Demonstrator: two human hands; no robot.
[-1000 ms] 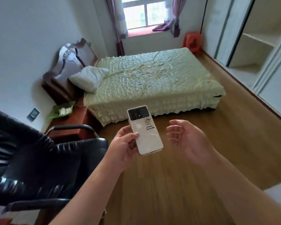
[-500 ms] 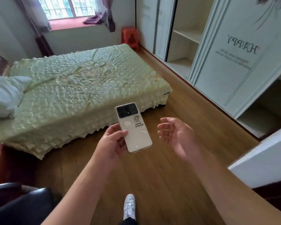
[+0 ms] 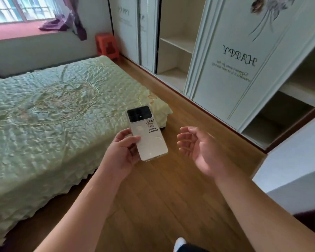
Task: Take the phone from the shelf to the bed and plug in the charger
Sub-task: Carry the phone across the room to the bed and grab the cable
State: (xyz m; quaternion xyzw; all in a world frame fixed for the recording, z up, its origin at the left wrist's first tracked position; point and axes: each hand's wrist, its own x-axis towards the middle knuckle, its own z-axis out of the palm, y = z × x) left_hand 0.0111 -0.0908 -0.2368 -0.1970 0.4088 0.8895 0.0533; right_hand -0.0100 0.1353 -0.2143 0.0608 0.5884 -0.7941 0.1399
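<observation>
The bed (image 3: 49, 113) now fills more of the view than a moment earlier, its corner just beyond the phone (image 3: 147, 133). The left hand (image 3: 123, 153) grips the white phone, back up, above the wooden floor (image 3: 162, 197); the right hand (image 3: 200, 148) hovers beside it, fingers loosely spread, empty.

Two bare forearms with no sleeves showing, left hand (image 3: 123, 153) and right hand (image 3: 200, 150) without rings, watch or gloves, white shoe toe (image 3: 179, 242) at the near edge, dark trouser leg (image 3: 193, 249) beside it
</observation>
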